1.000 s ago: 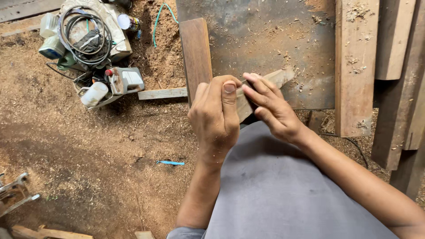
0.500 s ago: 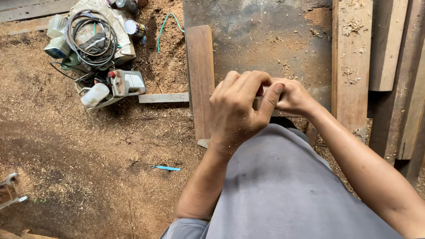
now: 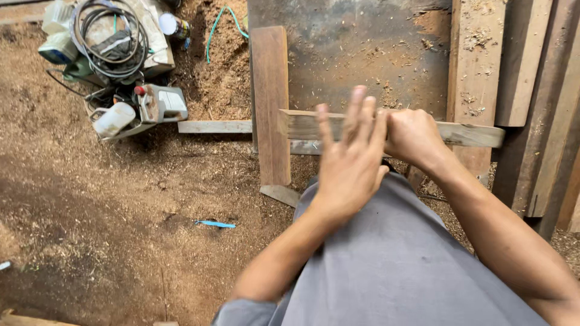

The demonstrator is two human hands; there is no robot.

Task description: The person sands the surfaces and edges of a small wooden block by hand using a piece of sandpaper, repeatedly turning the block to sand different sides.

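Observation:
My right hand [image 3: 414,137] grips a long, narrow wooden strip [image 3: 302,125] and holds it level, crosswise in front of me. The strip's left end reaches over a brown upright plank [image 3: 269,90]; its right end [image 3: 477,135] pokes out past my fist. My left hand [image 3: 351,158] is flat with fingers spread, blurred, just in front of the strip's middle and holding nothing. Whether it touches the wood I cannot tell. My grey-clad lap [image 3: 393,265] fills the lower right.
A dark metal sheet [image 3: 362,54] lies beyond the strip. Planks [image 3: 474,66] stand at the right. A pile of power tools, coiled cable and plastic bottles [image 3: 115,60] sits at upper left on sawdust-covered ground [image 3: 103,229]. A thin batten [image 3: 214,127] and a small blue object [image 3: 215,224] lie there.
Both hands were closed together around a small wood piece. Now the left hand has let go and opened flat, and the right hand holds the strip turned level, its full length showing.

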